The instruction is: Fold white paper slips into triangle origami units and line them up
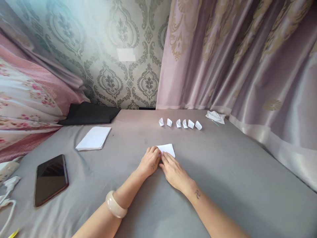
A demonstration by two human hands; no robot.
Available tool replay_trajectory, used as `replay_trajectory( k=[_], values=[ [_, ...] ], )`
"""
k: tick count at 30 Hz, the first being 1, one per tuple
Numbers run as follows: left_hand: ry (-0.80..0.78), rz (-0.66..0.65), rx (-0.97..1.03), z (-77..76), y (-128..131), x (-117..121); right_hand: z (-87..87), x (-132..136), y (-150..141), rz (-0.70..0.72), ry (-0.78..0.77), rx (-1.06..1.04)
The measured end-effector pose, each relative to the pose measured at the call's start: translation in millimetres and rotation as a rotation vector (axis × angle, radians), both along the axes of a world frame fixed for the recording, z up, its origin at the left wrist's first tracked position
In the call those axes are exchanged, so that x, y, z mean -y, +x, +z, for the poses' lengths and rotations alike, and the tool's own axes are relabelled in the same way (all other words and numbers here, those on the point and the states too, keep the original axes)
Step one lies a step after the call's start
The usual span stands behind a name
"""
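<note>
A small folded sheet of white paper (168, 149) lies on the grey cloth in front of me. My left hand (150, 161) is closed at its left end, with curled fingertips pressed on the paper and partly hiding it. Against the paper's near edge, my right hand (175, 172) rests with its fingers stretched out and laid flat. The two hands almost touch at the fingertips. Beyond them stands a row of several small folded white paper pieces (184, 124). A stack of white paper (94, 138) lies to the left.
A dark phone (51, 180) lies at the left, near a white power strip with plugs (10, 181). Folded black cloth (90, 113) sits at the back left. Crumpled white paper (215, 116) lies at the back right beside the curtain (247, 66). The grey cloth (247, 185) covers the surface.
</note>
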State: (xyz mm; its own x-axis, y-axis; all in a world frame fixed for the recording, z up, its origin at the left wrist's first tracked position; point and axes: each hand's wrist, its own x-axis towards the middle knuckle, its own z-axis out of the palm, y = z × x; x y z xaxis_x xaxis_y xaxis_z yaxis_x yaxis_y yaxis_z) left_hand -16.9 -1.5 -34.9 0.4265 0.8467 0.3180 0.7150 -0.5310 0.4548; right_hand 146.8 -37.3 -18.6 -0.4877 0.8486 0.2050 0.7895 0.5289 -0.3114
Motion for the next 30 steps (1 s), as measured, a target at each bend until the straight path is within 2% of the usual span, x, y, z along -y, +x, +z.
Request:
replay_trajectory(
  k=[3, 6, 11, 16, 22, 30],
  values=[
    [-0.020, 0.021, 0.008, -1.0, -5, 0, 0.7, 3, 2, 0.000, -0.015, 0.037],
    [-0.089, 0.051, 0.021, 4.7, -10, 2, 5.4, 3, 5, -0.018, -0.026, 0.050],
    [-0.229, 0.078, 0.050, 17.7, -16, 3, 19.7, 0, 16, -0.114, -0.093, 0.084],
    [-0.261, 0.076, 0.029, 18.0, -19, 2, 25.1, -10, 35, -0.217, -0.132, 0.015],
    [-0.134, 0.053, -0.012, 12.2, -18, 2, 16.1, -25, 47, -0.152, -0.047, -0.056],
    [0.084, 0.030, -0.197, 13.5, -15, 3, 10.7, -26, 41, -0.076, 0.097, 0.005]
  ],
)
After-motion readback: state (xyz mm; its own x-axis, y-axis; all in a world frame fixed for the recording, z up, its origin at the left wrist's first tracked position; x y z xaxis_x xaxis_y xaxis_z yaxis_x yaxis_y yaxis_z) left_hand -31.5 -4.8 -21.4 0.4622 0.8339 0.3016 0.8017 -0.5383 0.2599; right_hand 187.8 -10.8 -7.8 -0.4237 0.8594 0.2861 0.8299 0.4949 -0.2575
